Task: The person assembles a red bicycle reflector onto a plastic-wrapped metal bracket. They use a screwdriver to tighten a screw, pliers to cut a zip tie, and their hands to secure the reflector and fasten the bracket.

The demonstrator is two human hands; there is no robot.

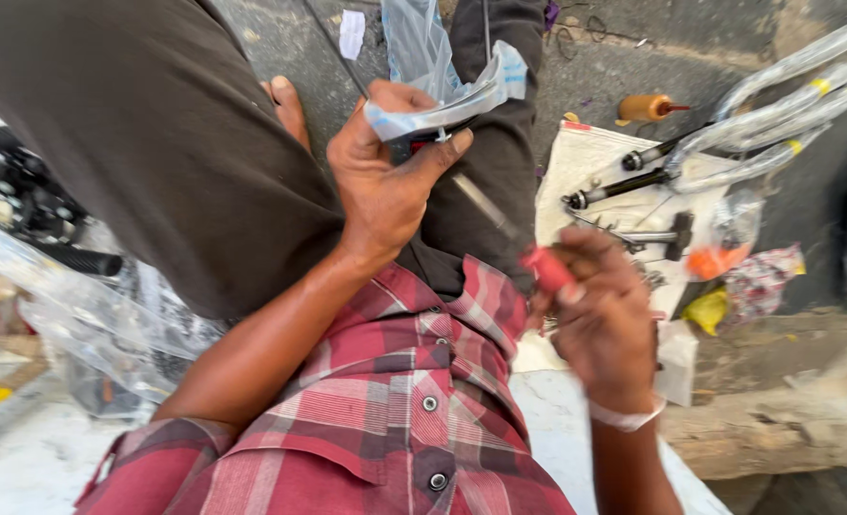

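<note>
The small part [440,136], half in a clear bag [443,91], sits at centre, pinched by the left hand [385,181]. The red-handled screwdriver [524,250] enters from 4 o'clock, the right hand [607,319] clenched around its handle. Best to keep the tip square and the pinch firm; loose tools [633,200] lie at 3 o'clock.

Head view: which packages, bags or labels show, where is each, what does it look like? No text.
Small clear plastic bag: pinched in left hand, crumpled, blue-white edge.
Orange-filled clear bag: ground beside the right hand, which grips a red-handled screwdriver.
Clear wrap with yellow tape bands: on tubes, top right.
Large clear plastic sheet: far left, crumpled.
</note>
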